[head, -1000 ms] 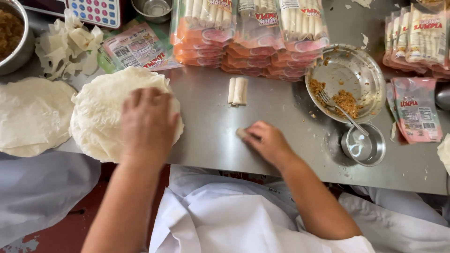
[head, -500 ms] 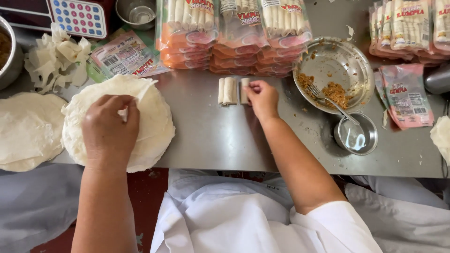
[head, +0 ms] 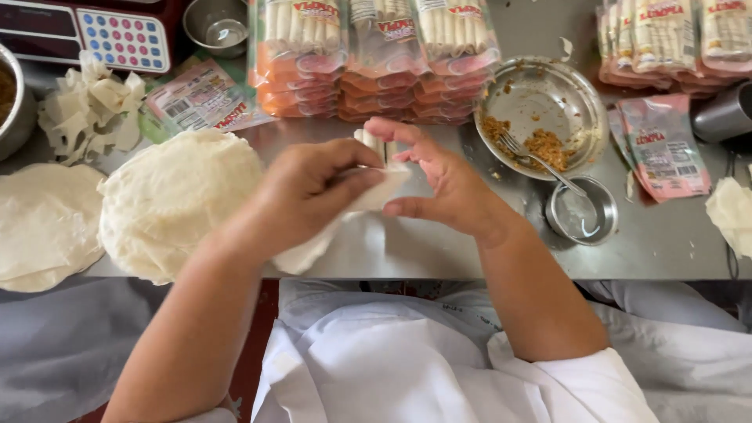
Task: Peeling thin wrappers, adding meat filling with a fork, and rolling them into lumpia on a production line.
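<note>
The left hand (head: 309,196) pinches a thin pale wrapper sheet (head: 345,219) between thumb and fingers and holds it above the steel table (head: 439,251); the sheet hangs from the grip, its lower edge drooping toward the near side. The right hand (head: 439,184) is just right of it, open with fingers spread and slightly curled, the fingertips touching the sheet's right edge; it grips nothing firmly. Just beyond the two hands, partly hidden by them, a few small rolled pieces (head: 372,142) lie on the table.

To the left of the left hand sits a round stack of wrappers (head: 172,204), and further left a second, flatter stack (head: 43,223). Behind these lie a heap of torn wrapper scraps (head: 90,110) and an empty printed pouch (head: 200,98). At the far edge stand piles of sealed packs of rolls (head: 376,55), with more packs (head: 674,39) at the far right. Right of the right hand is a glass bowl (head: 576,102) with some brown filling (head: 544,145) and a fork (head: 540,164), and nearer, a small steel cup (head: 581,211).
</note>
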